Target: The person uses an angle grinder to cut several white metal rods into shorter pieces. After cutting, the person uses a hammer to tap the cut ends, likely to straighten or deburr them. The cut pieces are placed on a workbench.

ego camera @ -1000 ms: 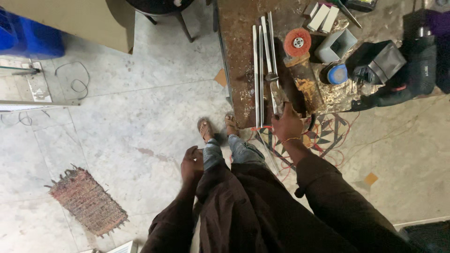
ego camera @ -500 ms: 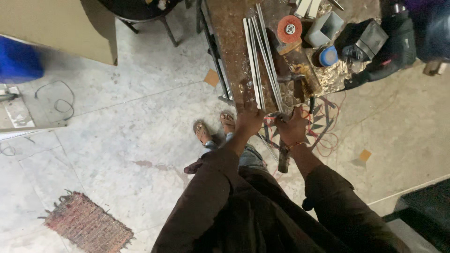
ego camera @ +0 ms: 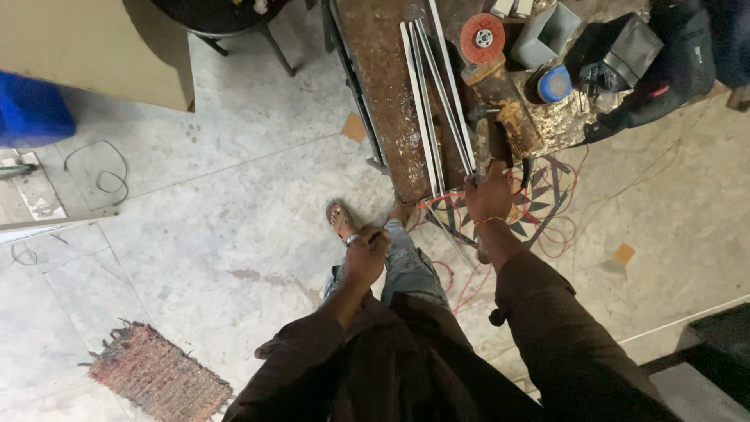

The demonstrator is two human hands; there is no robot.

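Head view, the only one I have. I take the rusty bench [ego camera: 383, 94] as my landmark; it runs from the top of the frame down toward the person's feet.

Right hand [ego camera: 487, 197]: at the near end of the bench, fingers closed around the ends of the metal strips [ego camera: 437, 101]. The strips are long, thin and pale; they lie lengthwise on the bench, and their near ends overhang its edge into the hand. A rusted tool body [ego camera: 504, 109] lies just right of the strips on the bench, with an orange disc [ego camera: 482, 37] at its far end.

Left hand [ego camera: 366, 254]: off the bench, below and left of its near corner, over the person's knee. It is loosely curled with a ring on one finger; I cannot tell whether it holds anything. It touches neither strips nor bench.

Other items, relative to the bench: a grey box [ego camera: 547, 33] and a blue round lid [ego camera: 555, 83] to its right; a black power tool [ego camera: 664, 70] further right. Red wire [ego camera: 547, 227] lies looped on the patterned floor under the near end. A sandalled foot [ego camera: 340, 219] stands just left of the near corner. A woven mat [ego camera: 156, 375] lies well to the left, on the stone floor.
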